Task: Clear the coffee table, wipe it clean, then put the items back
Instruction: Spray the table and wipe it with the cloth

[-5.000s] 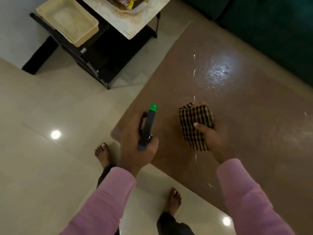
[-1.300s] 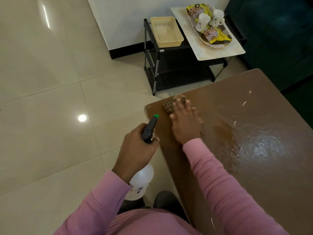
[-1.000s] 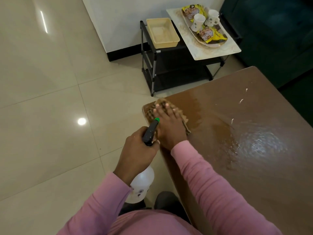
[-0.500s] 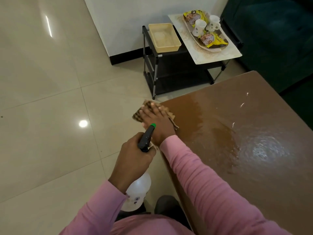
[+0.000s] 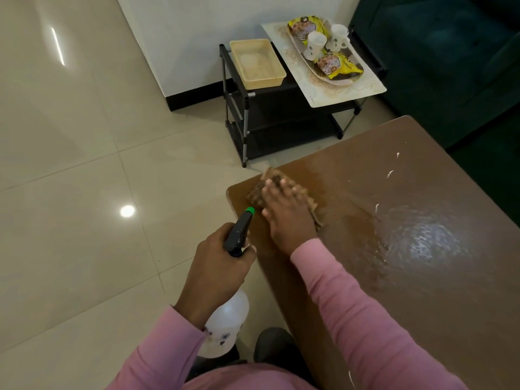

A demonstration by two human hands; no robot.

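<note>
Squarely beneath the right hand (image 5: 287, 213), a checked cloth (image 5: 256, 196), pressed flat to the coffee table (image 5: 422, 299) just inside its near left corner. Fingers straight and spread, palm down, cloth edges peeking out ahead of the fingertips and to the right of the palm. Just beside it, off the table's left edge and over the floor, the left hand (image 5: 216, 263), fingers curled round the neck of a spray bottle (image 5: 225, 322) (black trigger head, green nozzle tip pointing toward the cloth, white body hanging below the wrist). To the right of the cloth, a broad bare sweep of brown tabletop, with a wet sheen glaring near the middle and a few white specks (image 5: 389, 173) toward the far side. Along that far side, a dark green sofa (image 5: 450, 52); to the left, open tiled floor (image 5: 70, 220). Past the table's end, near but apart from it, a black shelf rack (image 5: 261, 122) against the white wall. On its top, a cream plastic basin (image 5: 257, 63), only a pale patch visible inside. Next to that, a patterned mat (image 5: 363, 90) bearing an oval tray (image 5: 342, 81), and in the tray two white mugs (image 5: 316, 45) between two yellow snack packets (image 5: 339, 66).
</note>
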